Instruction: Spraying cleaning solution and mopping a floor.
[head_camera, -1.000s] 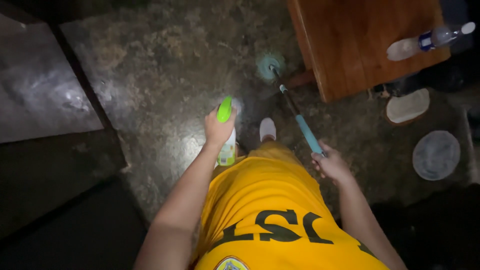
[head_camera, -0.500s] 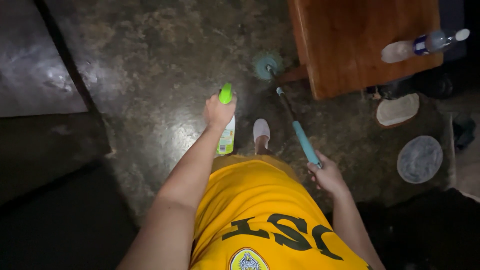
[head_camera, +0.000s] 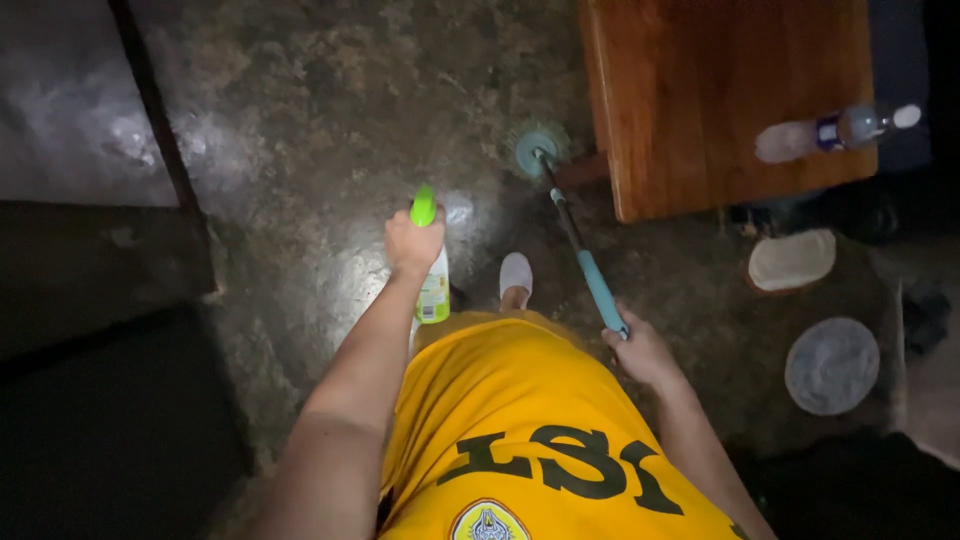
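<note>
We have one view only — head-worn camera, looking steeply down past our yellow shirt (head_camera: 530, 420) at the nearby floor (head_camera: 300, 130).

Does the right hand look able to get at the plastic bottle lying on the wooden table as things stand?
Probably not directly. The right hand grips the mop handle, so it is occupied, and the plastic bottle lies at the far side of the wooden table, apart from it. Nothing blocks the way otherwise.

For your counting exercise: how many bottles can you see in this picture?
2. A green-topped spray bottle is held in the left hand; a clear plastic bottle lies on the wooden table. Dark corners may hide others.
</note>
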